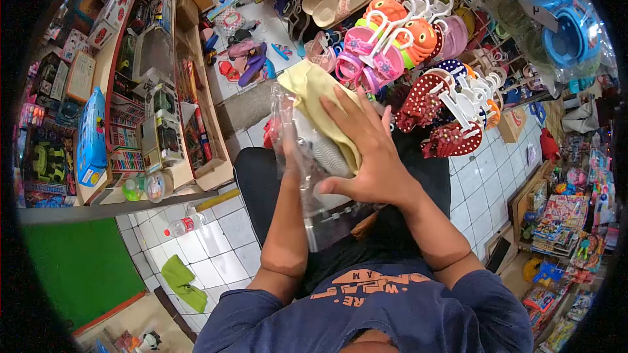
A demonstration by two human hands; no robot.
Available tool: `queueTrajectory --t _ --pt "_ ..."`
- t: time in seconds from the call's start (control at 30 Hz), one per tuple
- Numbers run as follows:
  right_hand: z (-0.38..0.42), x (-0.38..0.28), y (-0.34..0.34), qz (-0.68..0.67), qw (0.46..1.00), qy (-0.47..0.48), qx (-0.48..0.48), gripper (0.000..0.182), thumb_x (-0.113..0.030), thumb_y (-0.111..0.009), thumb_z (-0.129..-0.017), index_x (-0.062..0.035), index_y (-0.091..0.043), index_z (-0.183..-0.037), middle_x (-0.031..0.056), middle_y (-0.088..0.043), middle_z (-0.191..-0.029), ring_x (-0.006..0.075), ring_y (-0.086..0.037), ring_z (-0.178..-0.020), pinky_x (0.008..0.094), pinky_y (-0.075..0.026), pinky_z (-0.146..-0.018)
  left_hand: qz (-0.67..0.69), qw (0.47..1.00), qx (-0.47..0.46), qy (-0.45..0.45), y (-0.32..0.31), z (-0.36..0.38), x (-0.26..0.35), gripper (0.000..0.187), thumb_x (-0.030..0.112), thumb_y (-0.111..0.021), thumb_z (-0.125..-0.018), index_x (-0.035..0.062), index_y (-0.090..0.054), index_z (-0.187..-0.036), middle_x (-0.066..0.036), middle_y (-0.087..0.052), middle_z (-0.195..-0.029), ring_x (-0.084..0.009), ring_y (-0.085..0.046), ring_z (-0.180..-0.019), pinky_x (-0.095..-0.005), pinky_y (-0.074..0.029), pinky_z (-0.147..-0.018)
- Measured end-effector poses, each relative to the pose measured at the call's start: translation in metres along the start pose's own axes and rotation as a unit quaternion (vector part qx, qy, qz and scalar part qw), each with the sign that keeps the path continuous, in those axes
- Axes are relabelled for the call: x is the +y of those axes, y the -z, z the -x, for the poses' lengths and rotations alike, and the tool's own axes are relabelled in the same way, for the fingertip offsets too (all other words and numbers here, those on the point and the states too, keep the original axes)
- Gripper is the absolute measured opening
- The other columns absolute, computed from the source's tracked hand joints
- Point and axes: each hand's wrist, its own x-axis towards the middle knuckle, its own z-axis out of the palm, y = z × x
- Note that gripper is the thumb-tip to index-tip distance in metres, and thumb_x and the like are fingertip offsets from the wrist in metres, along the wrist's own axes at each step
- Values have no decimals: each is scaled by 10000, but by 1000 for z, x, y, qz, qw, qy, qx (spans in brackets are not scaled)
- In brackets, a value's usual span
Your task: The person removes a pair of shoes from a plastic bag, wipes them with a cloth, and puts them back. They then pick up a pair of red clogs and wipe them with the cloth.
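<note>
A clear plastic bag [314,222] is held up over my lap, with a pale grey sole with a ridged pattern [329,155] showing inside or behind it. A light yellow cloth [307,85] lies along the sole's upper right side. My left hand [288,134] grips the bag's left side, its fingers partly hidden by the plastic. My right hand [366,147] rests flat on the yellow cloth, fingers stretched out and thumb apart, pointing toward the bag.
Hanging sandals [379,46] and red polka-dot sandals [445,111] are ahead to the right. Shelves with boxed goods [160,117] stand on the left. A plastic bottle [183,225] and a green cloth [184,283] lie on the tiled floor. Toy packs [559,222] fill the right side.
</note>
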Motion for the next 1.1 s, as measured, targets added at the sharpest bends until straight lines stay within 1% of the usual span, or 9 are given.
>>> queueTrajectory --t 0.1,0.2,0.3,0.33,0.43,0.53,0.73,0.93,1.1 --pt "-1 6 -15 -42 997 -65 -12 1131 -715 -710 -706 -87 -271 -1537 222 -278 -1562 434 -221 -1453 512 -186 -1162 -85 995 40 -39 -10 -2 -2 735 631 -317 -985 90 -357 -1481 -152 -442 -1451 -315 -480 -1297 -462 -399 -1087" --pt "4 29 -49 -262 959 -69 85 1117 -636 -736 -756 46 -258 -1501 222 -294 -1546 319 -244 -1457 400 -219 -1163 -194 979 58 -16 -18 5 13 747 627 -295 -998 36 -393 -1444 -153 -503 -1390 -291 -528 -1249 -431 -439 -1052" --pt "6 32 -58 -266 954 -74 116 1030 -570 -724 -807 57 -276 -1490 229 -310 -1538 342 -279 -1441 412 -222 -1164 -277 957 81 20 -29 10 19 790 619 -251 -1008 -38 -395 -1422 -181 -529 -1355 -288 -542 -1233 -414 -441 -1049" --pt "4 34 -57 -173 972 -89 133 976 -580 -696 -810 31 -333 -1479 331 -364 -1465 466 -337 -1381 473 -280 -1133 -259 964 55 1 -33 11 20 788 615 -284 -1007 -39 -380 -1436 -172 -510 -1381 -261 -525 -1253 -388 -421 -1055" --pt "3 38 -53 -112 979 -109 129 916 -558 -682 -830 14 -365 -1471 342 -382 -1443 488 -394 -1325 473 -313 -1108 -185 982 -17 8 -22 11 24 749 579 -363 -1007 -25 -373 -1449 -149 -485 -1420 -236 -505 -1283 -358 -401 -1063" --pt "4 35 -41 -7 992 -95 85 848 -519 -684 -831 -42 -401 -1473 334 -394 -1441 476 -400 -1318 502 -350 -1056 -235 965 -2 113 -50 31 45 620 341 -523 -978 -1 -356 -1467 -136 -472 -1428 -232 -490 -1291 -352 -386 -1072" --pt "10 41 -32 -9 997 -75 8 873 -506 -696 -813 -75 -369 -1497 282 -385 -1480 429 -378 -1355 564 -350 -1015 -231 973 2 29 -52 20 29 612 233 -605 -901 44 -403 -1448 -113 -549 -1334 -246 -569 -1179 -361 -454 -979" --pt "13 42 2 54 994 -12 -93 1159 -617 -817 -589 -90 -348 -1509 224 -341 -1527 389 -370 -1367 504 -287 -1114 -205 957 125 161 -28 17 39 491 315 -627 -912 57 -539 -1319 -112 -644 -1129 -247 -649 -950 -377 -518 -821" --pt "17 55 1 39 997 40 -59 954 -484 -791 -716 -83 -390 -1484 215 -454 -1410 374 -415 -1317 455 -331 -1088 -206 961 115 143 9 6 27 468 432 -609 -943 56 -608 -1221 -88 -679 -995 -210 -667 -820 -338 -534 -718"
